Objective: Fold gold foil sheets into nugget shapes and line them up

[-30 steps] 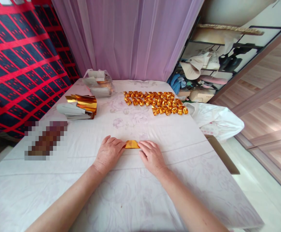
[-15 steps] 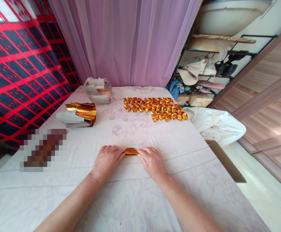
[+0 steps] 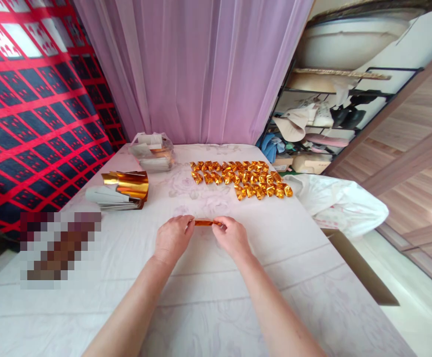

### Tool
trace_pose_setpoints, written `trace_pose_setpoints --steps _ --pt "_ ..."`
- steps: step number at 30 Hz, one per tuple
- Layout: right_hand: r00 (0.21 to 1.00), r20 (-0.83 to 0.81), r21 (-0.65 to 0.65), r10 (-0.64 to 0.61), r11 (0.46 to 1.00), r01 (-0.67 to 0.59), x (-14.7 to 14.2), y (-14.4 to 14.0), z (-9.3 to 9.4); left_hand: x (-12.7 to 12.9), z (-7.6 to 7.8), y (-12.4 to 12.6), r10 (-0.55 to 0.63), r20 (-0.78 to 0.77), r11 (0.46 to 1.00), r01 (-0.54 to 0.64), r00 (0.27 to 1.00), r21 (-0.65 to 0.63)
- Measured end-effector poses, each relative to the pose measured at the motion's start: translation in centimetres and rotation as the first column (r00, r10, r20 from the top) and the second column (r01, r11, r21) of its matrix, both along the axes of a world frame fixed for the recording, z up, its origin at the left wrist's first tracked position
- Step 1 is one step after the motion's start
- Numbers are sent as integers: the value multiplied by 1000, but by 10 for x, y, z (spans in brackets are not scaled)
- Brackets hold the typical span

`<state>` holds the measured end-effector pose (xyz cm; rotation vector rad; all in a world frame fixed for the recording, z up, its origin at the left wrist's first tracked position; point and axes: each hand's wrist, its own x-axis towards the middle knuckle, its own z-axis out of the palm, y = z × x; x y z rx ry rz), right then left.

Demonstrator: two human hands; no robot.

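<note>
Head view: just below the centre of the frame, the left hand [image 3: 172,239] and the right hand [image 3: 232,237] each pinch one end of a narrow folded strip of gold foil paper [image 3: 204,223], holding it level between them and apparently just above the white floral tablecloth [image 3: 208,307]; whether the strip touches the cloth cannot be told. Both hands are closed on the strip, thumb and fingertips clamped at its tips, the middle span left free. The strip is judged very light and thin, with a glossy metallic face that is likely slippery under dry fingers and will keep any crease pressed into it; it should crush or tear if squeezed hard or pulled along its length. The sound place to take hold is the two folded ends, where the layers are thickest, with light, even pressure from both sides. Above centre, slightly to the right, lie rows of finished gold foil pieces [image 3: 243,178], well apart from the hands. In the left-middle of the frame lies a stack of unfolded foil sheets [image 3: 121,190], gold faces curling over pale backs, with a clear plastic bag [image 3: 152,149] of further sheets beyond it. A white plastic bag [image 3: 340,203] rests at the right edge of the table, and a lilac curtain [image 3: 193,69] fills the upper centre.
</note>
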<state>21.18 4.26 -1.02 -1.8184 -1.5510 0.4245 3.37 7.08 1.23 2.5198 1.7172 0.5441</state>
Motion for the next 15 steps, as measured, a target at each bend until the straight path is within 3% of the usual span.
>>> trace_pose_setpoints --steps 3,7,10,15 --pt "992 -124 -10 -38 999 37 -4 12 -5 5 -5 8 64 80 998 -65 995 7" --pt "968 -249 156 -44 984 85 -12 18 -16 5 -14 14 133 186 991 -133 973 -15" --pt "963 -269 236 -29 967 95 -16 18 -23 4 -22 15 159 264 987 -155 951 -35" --pt "961 -268 243 -68 961 136 -17 20 -27 7 -31 15 171 356 985 -160 919 -62"
